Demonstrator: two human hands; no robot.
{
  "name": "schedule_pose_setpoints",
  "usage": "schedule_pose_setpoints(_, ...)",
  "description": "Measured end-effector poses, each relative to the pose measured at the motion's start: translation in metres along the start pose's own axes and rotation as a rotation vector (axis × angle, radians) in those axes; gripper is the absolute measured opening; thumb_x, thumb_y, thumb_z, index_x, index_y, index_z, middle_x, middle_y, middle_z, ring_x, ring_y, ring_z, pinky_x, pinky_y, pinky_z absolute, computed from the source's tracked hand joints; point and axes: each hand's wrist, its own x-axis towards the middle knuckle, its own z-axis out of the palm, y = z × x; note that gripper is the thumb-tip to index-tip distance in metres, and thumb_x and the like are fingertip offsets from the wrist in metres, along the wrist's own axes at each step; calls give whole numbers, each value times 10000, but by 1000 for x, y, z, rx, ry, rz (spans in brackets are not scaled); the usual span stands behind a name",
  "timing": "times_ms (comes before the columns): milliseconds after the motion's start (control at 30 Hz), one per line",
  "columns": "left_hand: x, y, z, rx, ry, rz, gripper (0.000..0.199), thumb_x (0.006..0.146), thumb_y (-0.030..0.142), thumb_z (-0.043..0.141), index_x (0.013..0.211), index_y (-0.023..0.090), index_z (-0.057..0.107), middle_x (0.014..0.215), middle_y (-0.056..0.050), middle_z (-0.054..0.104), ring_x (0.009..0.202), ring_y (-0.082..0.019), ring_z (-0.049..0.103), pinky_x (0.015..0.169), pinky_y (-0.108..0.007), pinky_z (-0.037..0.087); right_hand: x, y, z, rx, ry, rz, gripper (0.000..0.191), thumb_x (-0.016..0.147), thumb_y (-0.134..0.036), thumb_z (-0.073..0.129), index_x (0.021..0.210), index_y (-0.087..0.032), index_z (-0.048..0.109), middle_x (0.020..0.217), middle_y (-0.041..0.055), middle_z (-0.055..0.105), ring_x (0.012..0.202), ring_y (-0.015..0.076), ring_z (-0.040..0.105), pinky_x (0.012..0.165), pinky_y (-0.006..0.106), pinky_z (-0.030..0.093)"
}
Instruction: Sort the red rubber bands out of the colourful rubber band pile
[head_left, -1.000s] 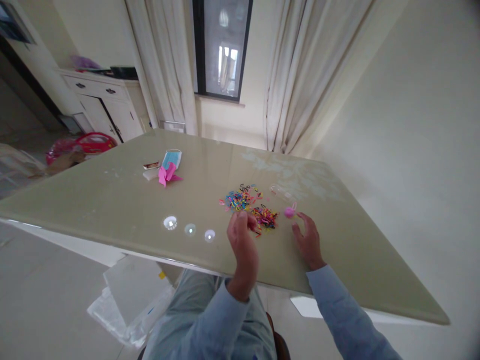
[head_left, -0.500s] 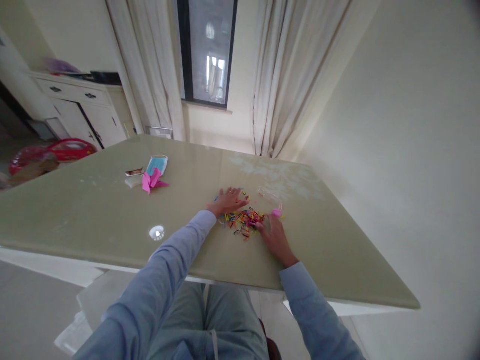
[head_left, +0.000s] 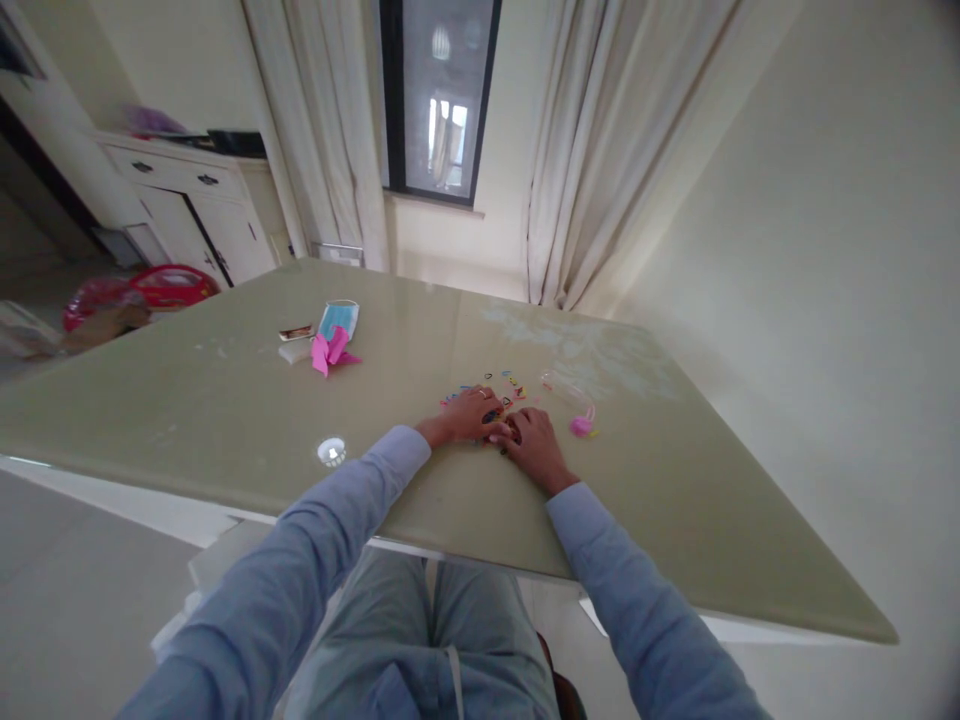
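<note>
Small, many-coloured loops that look like rubber bands [head_left: 516, 393] lie in a pile on the table, mostly hidden beneath my hands. My left hand [head_left: 474, 412] is curled over the pile's left side. From the right, my right hand [head_left: 535, 444] cups the same pile, its fingers bent inward and meeting the left fingers. Several loose bands lie just beyond the fingertips. Right of my right hand rests a clear container with a pink end [head_left: 581, 427], lying on its side; its exact kind is hard to make out.
On the left of the green table [head_left: 247, 440] lie a blue face mask [head_left: 339, 318], a folded pink paper piece [head_left: 333, 350], a small flat packet [head_left: 296, 332] and a whitish block [head_left: 295, 352]. A round shiny white spot [head_left: 331, 452] is left of my forearm.
My hands have drawn together, and the spread bands are now gathered under them. My left hand has come down and my right has shifted slightly left relative to the table. The view has turned slightly left.
</note>
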Motion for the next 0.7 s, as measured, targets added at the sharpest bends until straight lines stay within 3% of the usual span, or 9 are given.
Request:
schedule_pose_setpoints(133,9,4,-2,80,-82,-73,364,1016,407,442,1091,142,680,1112,-154,675,1056,-270,640,862,-345,470,16,8,-4,-46,-87,-92,396,1015,-497,453,952,-168,664,1024,143,644,1023,277,559,908,392,449)
schedule_pose_setpoints(233,11,3,-7,87,-131,-147,414,1027,456,409,1062,148,684,1064,-148,705,989,-271,670,776,-328,455,26,8,-5,-71,-121,-117,350,1030,-446,452,957,-171,656,1015,133,661,1003,256,582,864,360,456)
schedule_pose_setpoints(367,-6,-9,-25,102,-63,-233,476,1041,499,349,1041,155,678,1034,-139,720,936,-264,678,711,-317,417,41,-7,-3,-66,-89,-125,320,1052,-365,428,938,-161,645,958,116,666,952,226,588,868,334,435)
schedule_pose_setpoints(567,-56,-41,-68,132,114,-419,431,1045,454,350,1019,155,660,978,-124,720,894,-235,668,715,-306,407,77,-75,12,-18,-60,-224,355,1071,-389,381,949,-169,632,970,98,657,951,199,568,881,307,409)
schedule_pose_setpoints(700,-96,-62,-81,232,145,-677,419,1036,423,351,1034,131,652,995,-150,707,900,-264,668,712,-325,429,100,-137,34,73,-34,-304,363,1080,-374,347,1008,-154,628,1021,111,645,986,205,549,881,308,397)
